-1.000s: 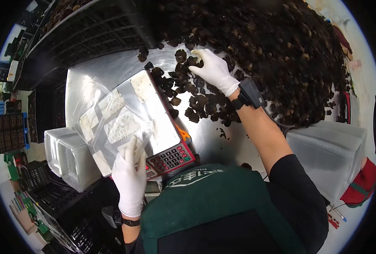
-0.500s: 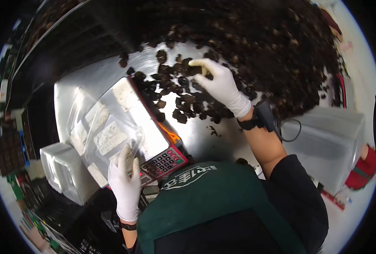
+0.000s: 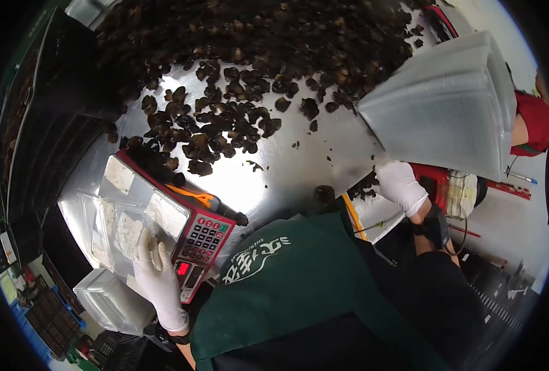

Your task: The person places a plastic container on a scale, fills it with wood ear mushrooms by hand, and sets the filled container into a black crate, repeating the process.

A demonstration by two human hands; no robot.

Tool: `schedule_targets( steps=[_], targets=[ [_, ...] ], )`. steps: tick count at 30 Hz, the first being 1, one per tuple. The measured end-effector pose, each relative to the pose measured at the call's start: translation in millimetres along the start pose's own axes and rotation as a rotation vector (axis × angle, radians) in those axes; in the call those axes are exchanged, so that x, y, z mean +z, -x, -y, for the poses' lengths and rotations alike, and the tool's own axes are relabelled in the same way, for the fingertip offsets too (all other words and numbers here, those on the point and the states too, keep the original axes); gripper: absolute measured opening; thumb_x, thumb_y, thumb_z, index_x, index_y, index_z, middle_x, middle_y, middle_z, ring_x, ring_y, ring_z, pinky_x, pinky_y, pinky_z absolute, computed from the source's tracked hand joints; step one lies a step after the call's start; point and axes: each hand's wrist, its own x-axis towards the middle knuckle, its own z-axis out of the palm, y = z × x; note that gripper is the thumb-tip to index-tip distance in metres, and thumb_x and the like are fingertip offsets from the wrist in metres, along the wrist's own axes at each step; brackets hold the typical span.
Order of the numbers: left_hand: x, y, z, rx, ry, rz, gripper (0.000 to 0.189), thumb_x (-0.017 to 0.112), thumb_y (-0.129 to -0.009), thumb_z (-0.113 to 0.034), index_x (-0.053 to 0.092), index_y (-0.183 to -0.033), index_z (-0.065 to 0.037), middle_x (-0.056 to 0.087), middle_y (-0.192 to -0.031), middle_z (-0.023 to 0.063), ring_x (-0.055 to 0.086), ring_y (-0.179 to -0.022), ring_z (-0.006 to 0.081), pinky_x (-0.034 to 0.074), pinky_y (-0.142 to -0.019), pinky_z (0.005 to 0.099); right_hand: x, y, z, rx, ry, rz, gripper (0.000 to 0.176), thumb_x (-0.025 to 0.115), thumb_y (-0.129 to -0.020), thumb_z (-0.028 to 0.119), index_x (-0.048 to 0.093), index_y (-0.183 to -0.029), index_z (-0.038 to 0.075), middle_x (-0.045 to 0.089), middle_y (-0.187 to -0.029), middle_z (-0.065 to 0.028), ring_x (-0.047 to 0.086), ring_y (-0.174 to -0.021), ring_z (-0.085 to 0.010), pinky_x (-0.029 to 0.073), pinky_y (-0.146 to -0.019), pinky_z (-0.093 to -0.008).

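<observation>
My left hand [image 3: 156, 272], in a white glove, has its thumb and fingers at the near edge of a clear plastic container [image 3: 117, 226]. That container lies over the pan of a red and white digital scale [image 3: 200, 238], whose display glows red. My right hand [image 3: 402, 190], also gloved, is at the table's near right edge, above a white bin [image 3: 376, 213] with dark scraps in it. Its fingers point down and are mostly hidden. Dark, crinkled pieces like wood ear mushrooms [image 3: 215, 123] lie loose on the metal table [image 3: 287, 167], beyond the scale.
A large heap of the dark pieces [image 3: 256, 37] covers the far side. Stacked clear containers [image 3: 441, 105] stand at right, near another person's red sleeve [image 3: 532, 123]. More clear containers [image 3: 110, 303] sit left of the scale. An orange-handled tool [image 3: 197, 196] lies against the scale.
My right hand has left the dark pieces and moved right and toward me, to the white bin. My left hand stays at the clear container. The camera's view has shifted.
</observation>
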Motion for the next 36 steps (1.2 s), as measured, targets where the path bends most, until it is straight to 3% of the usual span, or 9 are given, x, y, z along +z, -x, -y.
schedule_targets(
  steps=[5, 10, 11, 14, 15, 27, 30, 34, 36],
  targets=[
    [2.1, 0.8, 1.7, 0.003, -0.031, 0.04, 0.044, 0.064, -0.093, -0.002, 0.056, -0.136, -0.003, 0.064, -0.116, 0.0167, 0.066, -0.105, 0.028, 0.053, -0.09, 0.0359, -21.3, -70.5, 46.6, -0.024, -0.547, -0.729, 0.043, 0.069, -0.085, 0.027, 0.063, -0.125, 0.016, 0.067, -0.101, -0.0098, 0.067, -0.089, -0.0339, 0.054, -0.077, -0.0418],
    [-3.7, 5.4, -12.3, -0.014, -0.072, 0.025, 0.052, 0.063, -0.092, 0.0, 0.051, -0.142, -0.006, 0.058, -0.128, 0.015, 0.062, -0.107, 0.0282, 0.051, -0.091, 0.037, -4.5, -167.4, 62.9, -0.16, -0.663, -0.751, 0.041, 0.065, -0.086, 0.012, 0.063, -0.127, 0.018, 0.063, -0.107, -0.0091, 0.064, -0.093, -0.0335, 0.053, -0.079, -0.0416],
    [-3.5, 6.4, -16.7, 0.045, -0.048, -0.03, 0.052, 0.062, -0.092, 0.001, 0.051, -0.142, -0.006, 0.056, -0.133, 0.0148, 0.061, -0.113, 0.0298, 0.05, -0.093, 0.0392, 2.0, -185.6, 57.8, -0.307, -0.66, -0.946, 0.033, 0.062, -0.09, 0.007, 0.067, -0.122, 0.012, 0.065, -0.098, -0.0066, 0.065, -0.079, -0.0236, 0.053, -0.068, -0.0346],
    [-4.7, 9.8, -21.0, 0.077, -0.094, -0.151, 0.052, 0.062, -0.09, 0.004, 0.052, -0.141, -0.003, 0.056, -0.134, 0.0161, 0.06, -0.118, 0.0321, 0.048, -0.098, 0.0415, -40.9, -160.8, 66.3, -0.098, -1.552, -0.244, 0.024, 0.06, -0.096, 0.008, 0.069, -0.117, 0.005, 0.065, -0.089, -0.0021, 0.058, -0.068, -0.0097, 0.047, -0.057, -0.024],
    [-4.2, 9.8, -20.4, 0.119, -0.1, -0.186, 0.052, 0.062, -0.089, 0.006, 0.052, -0.14, -0.002, 0.056, -0.134, 0.017, 0.059, -0.12, 0.033, 0.047, -0.1, 0.0417, -42.8, -157.0, 69.7, -0.165, -1.681, -0.258, 0.024, 0.055, -0.1, 0.007, 0.067, -0.12, 0.001, 0.063, -0.085, 0.0004, 0.05, -0.065, -0.0021, 0.04, -0.053, -0.0176],
    [13.5, 0.1, -52.2, 0.367, -0.088, -0.248, 0.046, 0.06, -0.091, 0.006, 0.057, -0.136, -0.003, 0.056, -0.138, 0.0159, 0.056, -0.125, 0.0319, 0.048, -0.1, 0.0399, -35.3, -98.3, 47.6, -0.188, -2.145, 0.078, 0.033, 0.05, -0.104, 0.029, 0.064, -0.121, 0.004, 0.061, -0.086, 0.0001, 0.048, -0.065, -0.0044, 0.035, -0.051, -0.018],
    [12.8, 2.3, -50.8, 0.369, -0.102, -0.227, 0.044, 0.059, -0.093, 0.004, 0.057, -0.136, -0.003, 0.055, -0.139, 0.0153, 0.056, -0.124, 0.0305, 0.049, -0.097, 0.039, -9.6, -72.4, 31.1, -0.237, -1.716, 0.041, 0.035, 0.058, -0.101, 0.033, 0.063, -0.122, 0.006, 0.061, -0.086, 0.0018, 0.049, -0.067, -0.0041, 0.038, -0.054, -0.0189],
    [14.4, 5.8, -53.7, 0.367, -0.12, -0.211, 0.05, 0.061, -0.085, 0.009, 0.059, -0.134, -0.003, 0.056, -0.137, 0.0168, 0.06, -0.121, 0.0361, 0.049, -0.099, 0.0421, 10.3, -29.2, 48.0, -0.281, -0.69, -0.18, 0.039, 0.073, -0.087, 0.034, 0.064, -0.118, 0.013, 0.062, -0.08, -0.0031, 0.064, -0.072, -0.018, 0.05, -0.064, -0.0332],
    [15.2, 8.2, -53.8, 0.358, -0.113, -0.201, 0.05, 0.061, -0.086, 0.01, 0.059, -0.134, -0.003, 0.056, -0.137, 0.0174, 0.059, -0.123, 0.0361, 0.048, -0.1, 0.0423, 30.5, -18.6, 57.3, -0.331, -0.485, -0.271, 0.037, 0.073, -0.085, 0.032, 0.064, -0.117, 0.016, 0.062, -0.08, -0.0051, 0.066, -0.076, -0.0229, 0.052, -0.067, -0.0371]
  ],
)
